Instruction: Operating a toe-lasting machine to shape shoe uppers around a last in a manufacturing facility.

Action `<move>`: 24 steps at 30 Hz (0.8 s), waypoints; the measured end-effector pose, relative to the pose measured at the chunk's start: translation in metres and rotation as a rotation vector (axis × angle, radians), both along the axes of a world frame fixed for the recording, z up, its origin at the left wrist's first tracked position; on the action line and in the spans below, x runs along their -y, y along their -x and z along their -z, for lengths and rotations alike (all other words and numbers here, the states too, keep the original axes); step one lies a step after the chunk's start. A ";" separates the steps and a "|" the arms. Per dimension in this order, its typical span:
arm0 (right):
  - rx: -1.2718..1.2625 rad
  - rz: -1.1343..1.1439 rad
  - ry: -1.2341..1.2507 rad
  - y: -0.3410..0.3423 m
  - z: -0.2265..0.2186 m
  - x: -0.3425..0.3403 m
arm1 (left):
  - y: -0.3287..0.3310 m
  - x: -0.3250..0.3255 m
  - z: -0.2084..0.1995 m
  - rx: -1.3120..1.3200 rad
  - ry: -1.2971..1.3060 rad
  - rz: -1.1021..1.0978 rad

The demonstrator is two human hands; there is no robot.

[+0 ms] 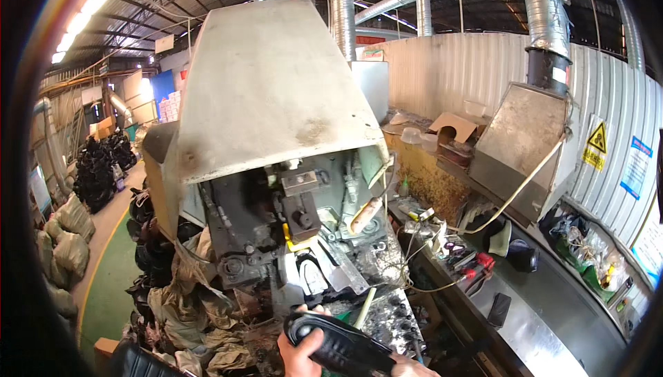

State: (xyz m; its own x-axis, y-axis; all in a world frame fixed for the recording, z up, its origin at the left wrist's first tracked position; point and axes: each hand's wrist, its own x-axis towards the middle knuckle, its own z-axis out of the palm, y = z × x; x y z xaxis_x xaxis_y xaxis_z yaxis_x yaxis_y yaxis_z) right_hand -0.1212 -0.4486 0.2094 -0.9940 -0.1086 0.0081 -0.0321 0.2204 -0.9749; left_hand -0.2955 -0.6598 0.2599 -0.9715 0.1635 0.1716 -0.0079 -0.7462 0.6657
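A black shoe (342,342), glossy and seen partly from its underside or opening, lies across the lower middle, tilted down to the right. My left hand (302,356) grips its left end, with the thumb pressed over the near edge. At the other end, by the lower edge, my right hand (412,368) closes on it; most of that hand is cut off. Just beyond the shoe stands a machine with a metal clamp head (300,214), a yellow-marked bracket (298,242) and a U-shaped bright plate (312,273). Neither hand touches the machine.
A big pale hood (276,87) covers the machine. On the right, a metal bench (532,308) carries red-handled tools (483,261), cables and a dark flat block (498,309). Cloth sacks (183,308) and black shoes crowd the left side, beside a green floor (103,294).
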 end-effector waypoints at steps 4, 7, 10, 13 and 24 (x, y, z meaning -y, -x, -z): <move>-0.168 -0.010 -0.375 -0.035 -0.040 -0.023 | -0.027 -0.018 0.004 0.064 0.150 0.147; -0.038 0.113 0.058 -0.084 0.005 -0.053 | -0.039 -0.056 0.007 0.022 0.094 0.255; -0.148 0.203 -0.118 -0.105 0.014 -0.071 | -0.049 -0.110 0.020 0.246 0.036 0.427; -0.386 0.341 -0.001 -0.119 -0.004 -0.086 | -0.069 -0.165 0.008 0.485 0.178 0.505; 0.155 1.795 0.934 -0.379 0.142 -0.241 | -0.101 -0.370 0.182 -0.157 1.085 1.063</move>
